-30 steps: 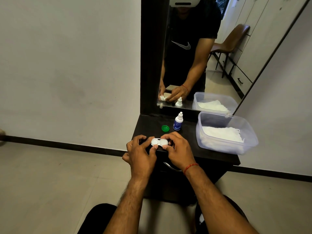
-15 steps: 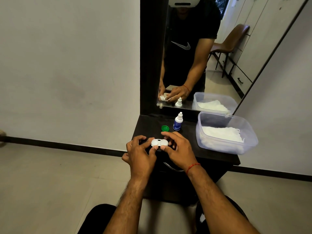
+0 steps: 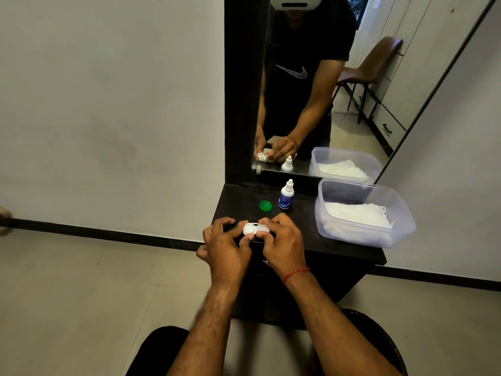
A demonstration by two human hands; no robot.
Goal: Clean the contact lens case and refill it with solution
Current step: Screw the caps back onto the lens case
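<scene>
Over 1 s the contact lens case (image 3: pixel 254 229) stays just above the counter (image 3: pixel 238 202) front edge, left hand (image 3: pixel 225 248) pinching 1 end, right hand (image 3: pixel 282 245) fingers re-curled onto the other, green cap (image 3: pixel 265 205) lying loose: probably still cleaning, refill pending.

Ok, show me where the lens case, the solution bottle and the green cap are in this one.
lens case (image 3: pixel 250 228): head view, on its left round half, between the two hands.
solution bottle (image 3: pixel 285 200): head view, on the blue label.
green cap (image 3: pixel 265 205): head view, at the middle of its upward face.
</scene>
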